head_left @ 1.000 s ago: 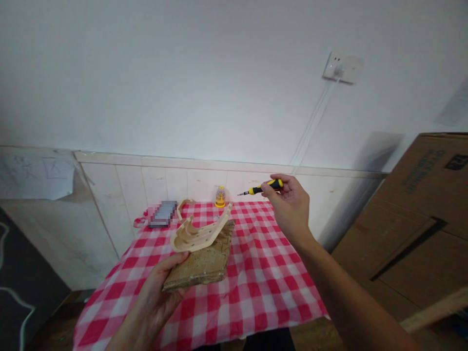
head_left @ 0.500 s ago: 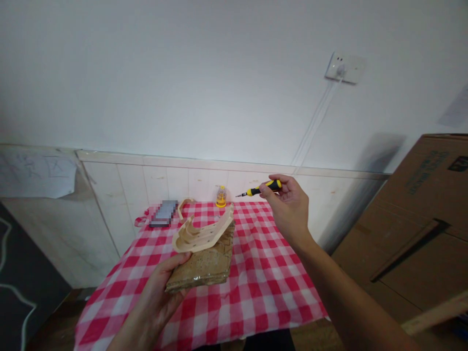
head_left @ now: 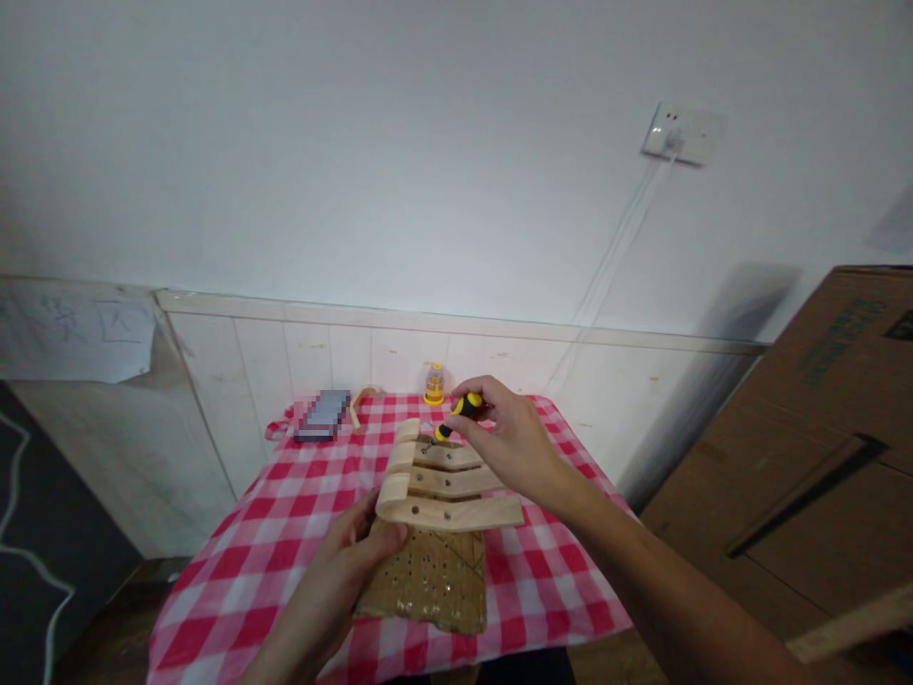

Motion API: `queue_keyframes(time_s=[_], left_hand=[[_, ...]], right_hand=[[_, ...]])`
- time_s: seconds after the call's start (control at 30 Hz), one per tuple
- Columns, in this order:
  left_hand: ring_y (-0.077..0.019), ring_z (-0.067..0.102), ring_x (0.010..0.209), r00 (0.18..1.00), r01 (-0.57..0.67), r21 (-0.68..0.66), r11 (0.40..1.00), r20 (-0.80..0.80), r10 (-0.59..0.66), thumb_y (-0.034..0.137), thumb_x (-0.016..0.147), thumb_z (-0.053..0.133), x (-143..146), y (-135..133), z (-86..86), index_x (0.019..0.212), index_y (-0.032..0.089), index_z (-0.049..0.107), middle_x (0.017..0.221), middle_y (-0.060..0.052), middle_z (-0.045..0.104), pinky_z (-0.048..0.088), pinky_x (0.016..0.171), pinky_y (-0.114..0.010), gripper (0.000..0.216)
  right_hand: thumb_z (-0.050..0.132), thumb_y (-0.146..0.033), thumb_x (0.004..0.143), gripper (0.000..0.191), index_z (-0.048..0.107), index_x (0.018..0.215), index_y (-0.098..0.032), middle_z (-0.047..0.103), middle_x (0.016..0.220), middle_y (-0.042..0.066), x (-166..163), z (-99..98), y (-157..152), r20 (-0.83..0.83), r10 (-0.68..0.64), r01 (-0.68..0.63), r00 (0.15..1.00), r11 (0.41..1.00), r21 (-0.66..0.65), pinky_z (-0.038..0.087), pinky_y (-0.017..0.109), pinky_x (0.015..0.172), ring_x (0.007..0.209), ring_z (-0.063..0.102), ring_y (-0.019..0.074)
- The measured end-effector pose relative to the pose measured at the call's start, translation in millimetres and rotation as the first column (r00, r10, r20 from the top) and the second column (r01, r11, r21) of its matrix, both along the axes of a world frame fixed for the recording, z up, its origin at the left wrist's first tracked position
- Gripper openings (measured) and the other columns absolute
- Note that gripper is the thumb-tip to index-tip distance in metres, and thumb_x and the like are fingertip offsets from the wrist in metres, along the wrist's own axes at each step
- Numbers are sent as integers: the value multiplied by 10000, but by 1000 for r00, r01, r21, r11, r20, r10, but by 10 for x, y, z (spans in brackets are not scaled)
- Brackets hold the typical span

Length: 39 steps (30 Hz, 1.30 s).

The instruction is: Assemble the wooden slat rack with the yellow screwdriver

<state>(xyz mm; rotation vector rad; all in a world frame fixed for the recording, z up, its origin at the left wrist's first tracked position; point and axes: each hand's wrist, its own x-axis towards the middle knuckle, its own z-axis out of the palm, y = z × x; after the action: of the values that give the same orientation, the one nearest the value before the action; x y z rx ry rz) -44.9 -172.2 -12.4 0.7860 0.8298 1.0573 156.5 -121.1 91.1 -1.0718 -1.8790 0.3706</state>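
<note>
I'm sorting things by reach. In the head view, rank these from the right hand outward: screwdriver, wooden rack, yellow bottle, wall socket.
1. screwdriver: gripped in the right hand.
2. wooden rack: just below the hand, slightly left.
3. yellow bottle: farther back, to the left.
4. wall socket: high up, to the right.

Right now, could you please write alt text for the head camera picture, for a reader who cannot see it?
A right hand points a yellow-and-black screwdriver down at a curved wooden slat rack, which the left hand holds on a perforated board above a red-checked table.
</note>
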Motion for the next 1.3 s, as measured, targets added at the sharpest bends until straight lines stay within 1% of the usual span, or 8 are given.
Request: queue_keyframes(time_s=[0.2, 0.4, 0.47, 0.63, 0.9, 1.03, 1.2, 1.3], left_hand=[[-340, 772, 946, 1000, 0, 5, 1000, 9, 0, 262, 656, 880, 14, -20, 36, 1313, 136, 684, 1180, -173, 788, 583, 744, -352, 697], [-345, 762, 999, 1000, 12, 31, 999, -14, -12, 211, 660, 872, 24, -29, 50, 1351, 160, 668, 1257, -168, 764, 574, 732, -336, 722], [-346, 761, 1004, 1000, 4, 39, 999, -29, -3, 215, 656, 879, 23, -24, 37, 1358, 167, 667, 1255, -165, 766, 573, 734, -335, 735], [-343, 770, 946, 999, -28, 32, 999, -44, 29, 273, 674, 884, 24, -25, -10, 1390, 162, 644, 1240, -170, 770, 580, 731, -357, 763], [-352, 772, 940, 998, -60, 21, 998, -16, 60, 245, 645, 890, 44, -57, 18, 1386, 169, 658, 1196, -169, 788, 581, 726, -363, 780], [-351, 767, 972, 999, -46, 23, 999, -28, 46, 245, 646, 890, 34, -52, 29, 1380, 178, 662, 1224, -168, 777, 587, 759, -370, 771], [-353, 775, 939, 999, -27, 37, 999, -44, 29, 279, 667, 886, 27, -39, -1, 1405, 168, 634, 1190, -171, 787, 591, 741, -373, 787], [-334, 781, 905, 999, -28, 23, 999, -26, 29, 283, 664, 888, 22, -15, -20, 1359, 153, 659, 1133, -163, 803, 588, 706, -346, 743]], right_hand=[[705, -161, 874, 203, 679, 1063, -229, 731, 888, 4, 11, -38, 27, 35, -7, 8, 999, 1000, -4, 527, 289, 728, 773, 681, 160], [612, -53, 877, 310, 683, 1112, -243, 755, 1026, 19, 49, 75, 13, 219, 134, -132, 966, 991, -27, 529, 312, 805, 904, 700, 171], [622, -72, 887, 294, 685, 1119, -241, 757, 1034, 25, 50, 111, 14, 258, 150, -143, 955, 989, -45, 531, 313, 786, 882, 702, 175], [672, -141, 905, 245, 680, 1128, -241, 752, 880, 12, 23, 104, 23, 259, 52, -45, 965, 998, -31, 505, 287, 683, 731, 686, 169], [782, -236, 853, 179, 663, 985, -225, 740, 780, 7, -17, 47, 82, 174, -65, 72, 983, 997, -37, 440, 272, 622, 677, 669, 166], [822, -273, 820, 207, 647, 916, -219, 727, 736, 1, -25, 47, 81, 177, -122, 128, 977, 992, -18, 393, 262, 585, 626, 634, 155], [880, -294, 763, 297, 595, 808, -223, 670, 656, -28, -73, 45, 75, 169, -179, 179, 969, 984, 11, 361, 247, 552, 578, 591, 143], [878, -292, 759, 297, 589, 769, -223, 634, 619, -43, -85, 80, 93, 138, -195, 196, 971, 981, 10, 349, 243, 538, 556, 564, 135]])
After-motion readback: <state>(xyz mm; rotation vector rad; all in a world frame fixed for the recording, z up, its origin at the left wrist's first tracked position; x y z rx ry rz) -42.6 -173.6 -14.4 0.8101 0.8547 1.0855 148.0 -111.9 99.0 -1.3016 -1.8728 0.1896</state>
